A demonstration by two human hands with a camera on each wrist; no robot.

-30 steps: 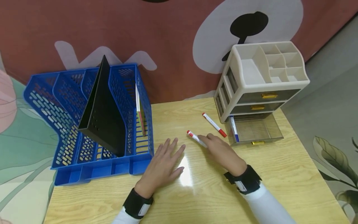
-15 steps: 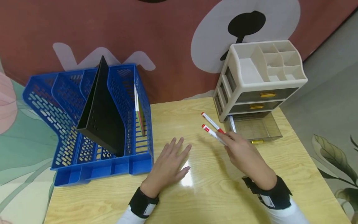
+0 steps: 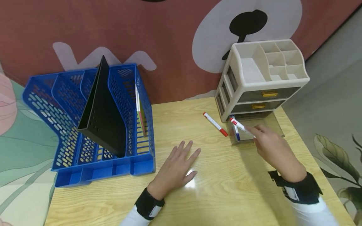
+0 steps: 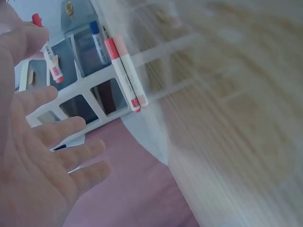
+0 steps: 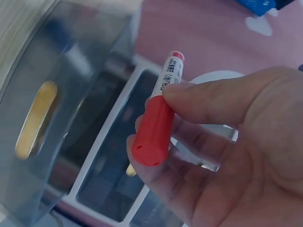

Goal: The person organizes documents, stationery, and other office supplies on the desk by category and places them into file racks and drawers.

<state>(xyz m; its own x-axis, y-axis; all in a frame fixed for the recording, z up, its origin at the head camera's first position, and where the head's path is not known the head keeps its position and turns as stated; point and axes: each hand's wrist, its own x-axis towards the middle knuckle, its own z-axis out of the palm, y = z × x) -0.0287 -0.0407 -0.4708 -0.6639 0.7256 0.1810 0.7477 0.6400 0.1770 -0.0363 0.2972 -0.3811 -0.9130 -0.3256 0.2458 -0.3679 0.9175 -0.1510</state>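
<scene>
My right hand (image 3: 272,149) pinches a red-capped white marker (image 5: 158,113) between thumb and fingers, over the pulled-out bottom drawer (image 3: 278,127) of the small white cabinet. Inside that see-through drawer lies a blue-capped marker (image 3: 236,133) along its left side. A second red marker (image 3: 215,124) lies on the table just left of the drawer. My left hand (image 3: 175,171) holds nothing; its fingers are spread low over the table, to the right of the blue file rack. In the left wrist view the drawer, both lying markers and the held one show beyond the left fingers (image 4: 80,151).
The white cabinet (image 3: 246,75) has two closed drawers and a top tray with several compartments. A blue file rack (image 3: 144,166) at left holds a black folder (image 3: 106,125) and thin booklets (image 3: 140,113). A patterned cloth (image 3: 175,62) hangs behind the table.
My right hand has carried the red marker rightward and up from the middle of the table to over the open drawer. My left hand has shifted slightly right.
</scene>
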